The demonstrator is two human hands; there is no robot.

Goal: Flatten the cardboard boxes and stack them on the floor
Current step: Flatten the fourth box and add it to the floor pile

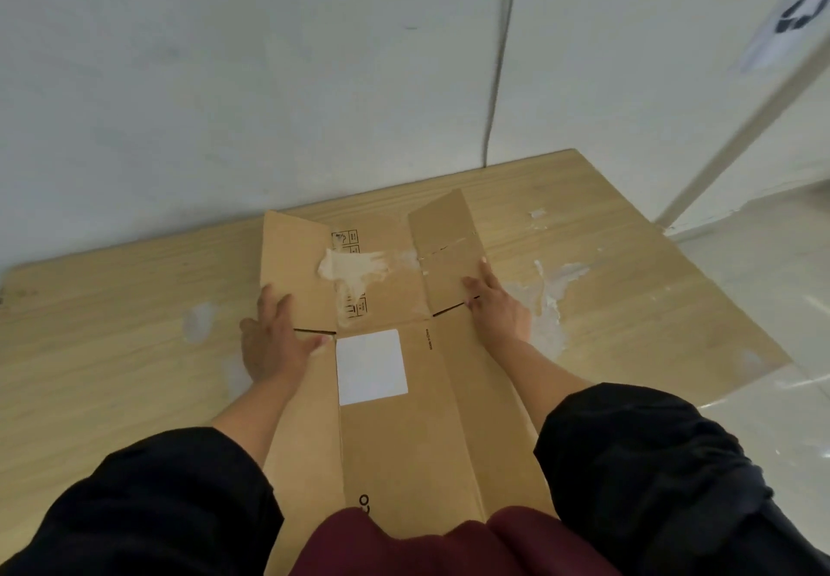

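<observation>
A brown cardboard box [404,431] lies flattened in front of me, running from my lap toward the wall, with a white label [371,366] on its middle panel. Its two far flaps are spread out, with torn paper between them. My left hand [274,342] lies flat with spread fingers on the left edge, beside the slit under the left flap [298,270]. My right hand [492,301] presses with spread fingers on the right flap [447,247]. Neither hand grips anything.
Under the box lies a large wood-patterned sheet [112,328] with white scuffs, spread over the floor up to the white wall [224,103]. A grey cable [498,81] runs down the wall. Pale glossy floor [763,297] shows at right. My knees fill the bottom corners.
</observation>
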